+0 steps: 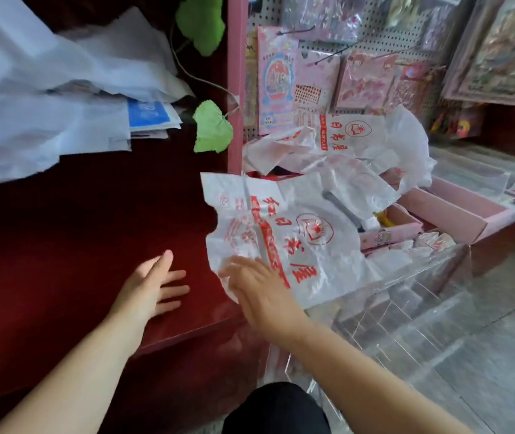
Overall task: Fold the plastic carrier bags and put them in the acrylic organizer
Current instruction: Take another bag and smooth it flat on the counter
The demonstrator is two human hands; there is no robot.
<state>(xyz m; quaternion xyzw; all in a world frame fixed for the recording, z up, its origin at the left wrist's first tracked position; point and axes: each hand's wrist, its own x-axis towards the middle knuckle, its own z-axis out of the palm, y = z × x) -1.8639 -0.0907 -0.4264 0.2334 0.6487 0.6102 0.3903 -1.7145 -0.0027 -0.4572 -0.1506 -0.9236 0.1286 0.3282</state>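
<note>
The left hand (153,286) is spread open on the counter (93,214); whether the carrier bag (281,227) is gripped by the right hand (256,292) cannot be told. Creases could be folded in.

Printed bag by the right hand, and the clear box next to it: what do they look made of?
Printed bag: thin plastic film, it seems. It is milky, translucent and slightly glossy, sharply creased and crinkled, with red print.
Clear box: probably acrylic, though glass cannot be ruled out by look alone. It has rigid, see-through flat panels with bright straight edges and patches of glare.
</note>
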